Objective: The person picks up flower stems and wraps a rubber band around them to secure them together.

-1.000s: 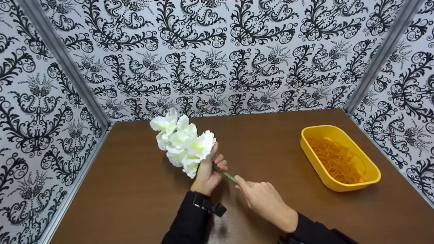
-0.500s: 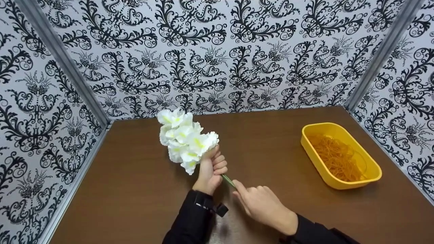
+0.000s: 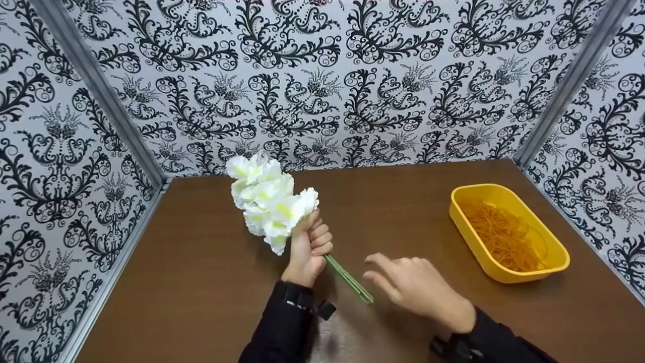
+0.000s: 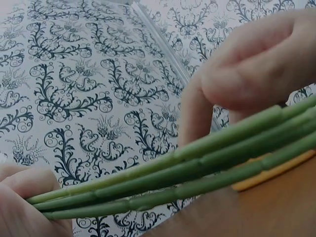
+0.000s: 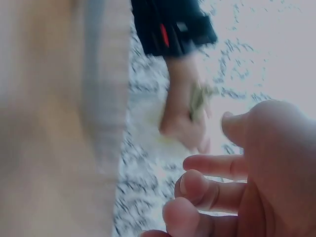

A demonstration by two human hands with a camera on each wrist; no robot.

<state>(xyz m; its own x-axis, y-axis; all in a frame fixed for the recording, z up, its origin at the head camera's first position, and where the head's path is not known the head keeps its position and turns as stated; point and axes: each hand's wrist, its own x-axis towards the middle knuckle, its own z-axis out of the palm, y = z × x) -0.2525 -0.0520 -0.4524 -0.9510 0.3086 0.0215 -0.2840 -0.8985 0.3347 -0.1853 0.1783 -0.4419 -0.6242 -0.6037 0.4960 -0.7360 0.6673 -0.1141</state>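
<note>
The bunch of white artificial flowers (image 3: 267, 196) is held aslant in the middle-left of the workspace, blooms toward the back wall (image 3: 302, 91), whether touching the tabletop (image 3: 201, 282) I cannot tell; the left hand (image 3: 310, 247) grips the green stems (image 3: 347, 277) just below the petals, which probably keeps them together and leaves their lower lengths exposed; the right hand (image 3: 418, 287) is apart from the stem ends, fingers loosely bent and holding nothing, so it seems free to move; on the right, the yellow tub (image 3: 519, 276) holds tangled orange rubber bands (image 3: 504, 239), likely placed within that hand's reach; brown wood stretches between right hand and tub, giving it room sideways; the tabletop's far edge meets the back wall, near the topmost blooms, so lateral room looks greater than room forward.
</note>
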